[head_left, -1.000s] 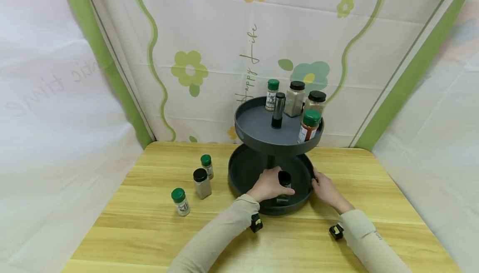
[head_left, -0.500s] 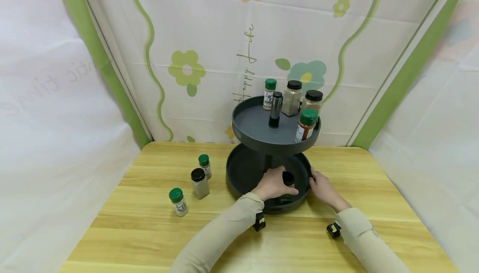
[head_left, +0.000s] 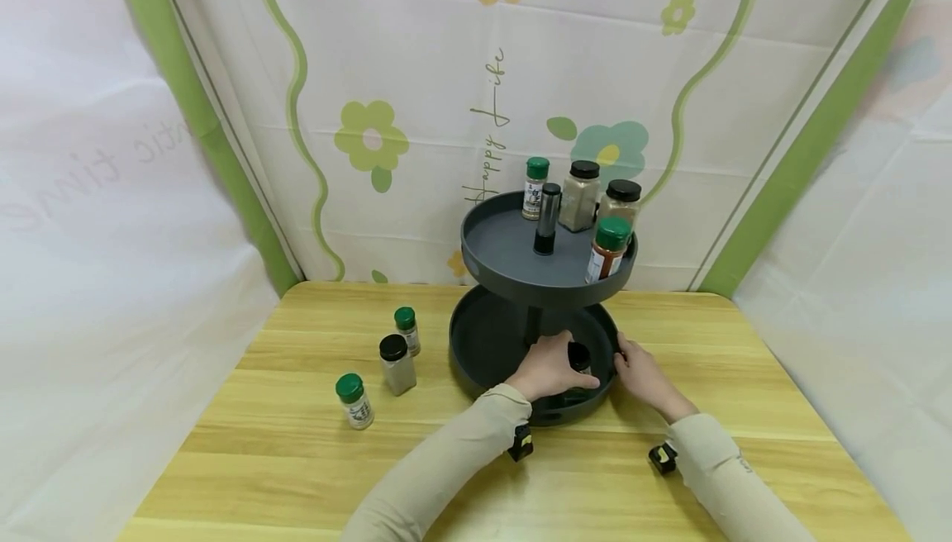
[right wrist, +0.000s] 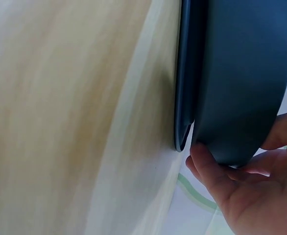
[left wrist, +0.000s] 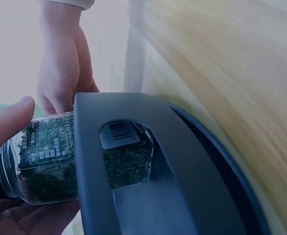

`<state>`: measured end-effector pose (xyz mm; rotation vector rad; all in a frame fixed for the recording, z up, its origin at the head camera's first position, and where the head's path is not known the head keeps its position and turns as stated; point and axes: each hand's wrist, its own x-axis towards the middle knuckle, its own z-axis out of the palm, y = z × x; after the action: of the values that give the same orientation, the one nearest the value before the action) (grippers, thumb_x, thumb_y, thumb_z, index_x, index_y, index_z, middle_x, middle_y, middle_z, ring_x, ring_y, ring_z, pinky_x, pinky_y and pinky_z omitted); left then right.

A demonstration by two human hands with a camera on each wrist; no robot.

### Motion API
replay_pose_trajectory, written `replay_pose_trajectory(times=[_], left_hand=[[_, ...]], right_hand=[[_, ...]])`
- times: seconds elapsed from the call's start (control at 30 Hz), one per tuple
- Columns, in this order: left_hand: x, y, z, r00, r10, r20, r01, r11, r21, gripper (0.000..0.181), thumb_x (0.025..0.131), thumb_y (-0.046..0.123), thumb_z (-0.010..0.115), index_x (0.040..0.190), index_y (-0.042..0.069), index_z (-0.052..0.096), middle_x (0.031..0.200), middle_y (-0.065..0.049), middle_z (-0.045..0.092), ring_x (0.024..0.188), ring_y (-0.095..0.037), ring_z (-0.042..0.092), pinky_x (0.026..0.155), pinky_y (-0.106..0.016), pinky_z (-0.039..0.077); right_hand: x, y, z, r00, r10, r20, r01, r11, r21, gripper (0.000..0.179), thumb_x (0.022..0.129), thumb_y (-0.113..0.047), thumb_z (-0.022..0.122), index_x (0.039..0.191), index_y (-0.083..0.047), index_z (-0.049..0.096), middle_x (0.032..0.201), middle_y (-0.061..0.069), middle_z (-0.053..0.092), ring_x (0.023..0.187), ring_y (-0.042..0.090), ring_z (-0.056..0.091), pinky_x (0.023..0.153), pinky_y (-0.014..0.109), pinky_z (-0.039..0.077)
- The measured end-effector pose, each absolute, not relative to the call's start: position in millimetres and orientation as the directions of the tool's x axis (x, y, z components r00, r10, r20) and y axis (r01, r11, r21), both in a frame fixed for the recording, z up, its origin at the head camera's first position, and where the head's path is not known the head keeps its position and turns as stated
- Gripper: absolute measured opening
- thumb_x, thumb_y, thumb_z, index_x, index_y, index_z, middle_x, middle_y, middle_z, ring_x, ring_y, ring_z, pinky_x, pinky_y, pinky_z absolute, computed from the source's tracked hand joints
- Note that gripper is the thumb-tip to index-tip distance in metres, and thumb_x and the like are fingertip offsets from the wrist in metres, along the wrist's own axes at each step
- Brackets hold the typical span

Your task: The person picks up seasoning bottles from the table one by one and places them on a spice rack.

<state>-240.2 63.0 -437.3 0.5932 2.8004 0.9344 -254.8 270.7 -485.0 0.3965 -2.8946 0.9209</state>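
My left hand (head_left: 554,368) grips a jar of dried green herbs (left wrist: 48,159) by its upper part, thumb on one side and fingers on the other. The jar has a black lid (head_left: 578,355) and stands inside the lower tray (head_left: 476,335) of a dark grey two-tier rack, near the front right wall. That wall, with a slot in it, partly covers the jar in the left wrist view. At the tray's right side, my right hand (head_left: 645,373) holds the tray wall (right wrist: 241,83), fingers on the outside and underside.
On the upper tray (head_left: 498,244) stand several jars, including a green-capped red spice jar (head_left: 608,251). Left of the rack, on the wooden table (head_left: 297,459), are two green-capped jars (head_left: 354,401) (head_left: 406,330) and a black-capped jar (head_left: 397,364). A printed curtain (head_left: 431,54) hangs behind.
My left hand has shifted slightly right with the herb jar, toward the lower tray's right wall. My right hand keeps its hold on the tray. The head view has also shifted a little.
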Motion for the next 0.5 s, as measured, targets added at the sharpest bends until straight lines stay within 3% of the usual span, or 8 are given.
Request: replay_pose_trajectory(times=[0.07,0.27,0.37,0.5], left_hand=[[-239.3,63.9,-436.9,-0.914,0.407,0.005,0.329,0.731,0.598,0.082,0.075,0.053,0.074,0.137,0.007,0.046,0.128,-0.007,0.055,0.107,-0.02,0.059,0.081,-0.029,0.051],[-235.7,65.7,-436.3,-0.897,0.44,0.044,0.376,0.706,0.6,0.077,0.074,0.049,0.077,0.133,0.008,0.049,0.122,-0.005,0.058,0.101,-0.017,0.06,0.079,-0.026,0.051],[-233.5,66.5,-436.6,-0.887,0.458,0.058,0.398,0.696,0.597,0.074,0.074,0.047,0.078,0.13,0.008,0.051,0.117,-0.003,0.06,0.095,-0.015,0.062,0.076,-0.025,0.051],[-232.4,67.3,-437.3,-0.878,0.473,0.068,0.422,0.7,0.576,0.071,0.074,0.046,0.078,0.128,0.009,0.052,0.113,-0.001,0.06,0.092,-0.013,0.061,0.074,-0.024,0.051]], right_hand=[[-254.6,270.6,-484.7,-0.962,-0.221,0.158,-0.272,0.785,-0.556,0.049,0.099,-0.002,0.04,0.138,0.022,0.023,0.131,0.044,0.035,0.075,0.03,0.054,0.071,0.042,0.043],[-254.3,271.0,-486.2,-0.959,-0.218,0.179,-0.281,0.792,-0.541,0.048,0.099,-0.002,0.04,0.138,0.021,0.025,0.13,0.043,0.037,0.101,0.042,0.054,0.076,0.046,0.045],[-254.1,270.8,-486.4,-0.962,-0.217,0.166,-0.273,0.789,-0.55,0.049,0.099,-0.003,0.04,0.138,0.021,0.024,0.13,0.043,0.037,0.085,0.034,0.055,0.071,0.041,0.043],[-252.9,269.9,-485.6,-0.964,-0.216,0.156,-0.266,0.788,-0.555,0.049,0.099,-0.003,0.04,0.139,0.021,0.023,0.13,0.043,0.037,0.076,0.027,0.052,0.069,0.038,0.042]])
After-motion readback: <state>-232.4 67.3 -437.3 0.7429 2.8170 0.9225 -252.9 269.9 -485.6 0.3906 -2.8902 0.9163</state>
